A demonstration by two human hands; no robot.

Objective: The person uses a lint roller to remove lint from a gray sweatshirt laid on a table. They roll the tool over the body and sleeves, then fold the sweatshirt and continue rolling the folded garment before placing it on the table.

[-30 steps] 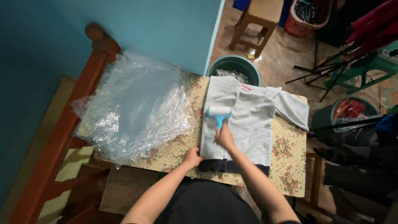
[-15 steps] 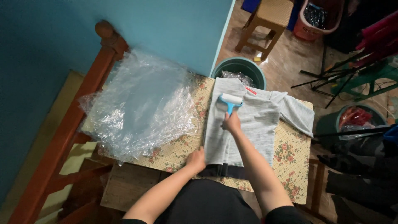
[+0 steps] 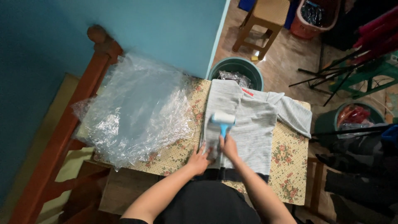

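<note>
Tablecloth (image 3: 286, 161) with flowers under grey garment (image 3: 253, 124), blue wall (image 3: 166, 29) behind.

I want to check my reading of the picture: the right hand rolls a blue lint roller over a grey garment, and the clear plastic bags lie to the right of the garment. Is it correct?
Not quite. The head view shows the clear plastic bags to the left of the grey garment, not the right. The rest holds: the right hand holds the blue lint roller on the garment.

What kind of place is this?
Likely a home laundry or garment-packing corner: a grey garment lies on a floral-clothed table, beside clear plastic bags, with a laundry basket on the tiled floor.
</note>
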